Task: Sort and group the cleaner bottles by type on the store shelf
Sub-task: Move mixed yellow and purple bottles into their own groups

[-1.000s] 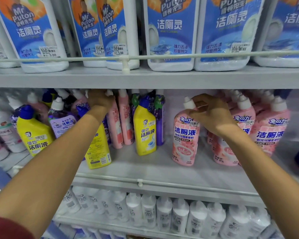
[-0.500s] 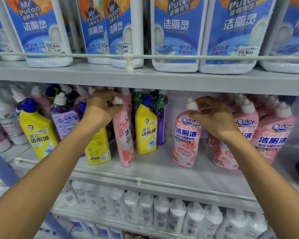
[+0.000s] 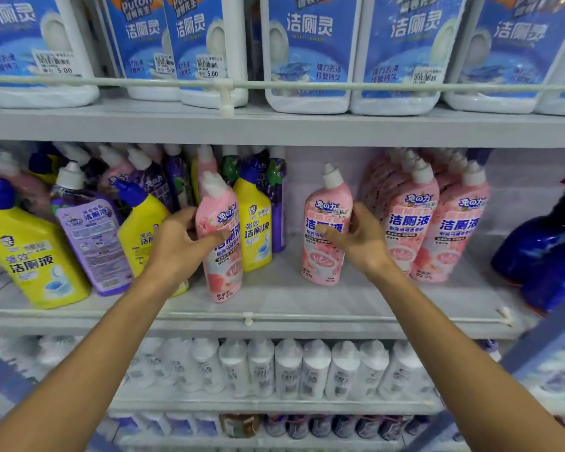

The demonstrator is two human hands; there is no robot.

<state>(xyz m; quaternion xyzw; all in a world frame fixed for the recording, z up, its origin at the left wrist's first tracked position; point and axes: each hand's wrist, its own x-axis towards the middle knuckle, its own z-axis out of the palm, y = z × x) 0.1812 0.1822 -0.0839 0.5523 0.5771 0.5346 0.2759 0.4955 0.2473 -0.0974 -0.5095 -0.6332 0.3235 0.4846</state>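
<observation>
Middle shelf (image 3: 274, 308), mixed stock. A pink bottle (image 3: 221, 243) is grasped at mid-body by the left hand (image 3: 177, 246), thumb across the label front, fingers wrapped behind. It is tilted slightly, base near the shelf's front edge, just in front of the yellow bottles; whether the base rests on the shelf or is lifted cannot be told. The grip at the waist is judged to suit sliding it rightward toward its own kind.

A second pink bottle (image 3: 327, 230) stands upright alone in the open gap, and is held lightly at its right flank by the right hand (image 3: 359, 239), thumb on the label, fingers curled around the side. It is likely being steadied or nudged toward the pink group (image 3: 437, 220) packed at the right.

At left, yellow bottles (image 3: 30, 262) with blue caps are interleaved with a purple bottle (image 3: 88, 236) and more pink ones behind: the sorting is judged unfinished there.

Writing read: pink labels carry "洁厕液" and "99.9%"; yellow labels "强效 洁厕液". On the upper shelf, large white jugs (image 3: 307, 60) are marked "洁厕灵" with price stickers reading "5.00". A dark blue bottle (image 3: 542, 252) sits at far right, label unreadable.
</observation>
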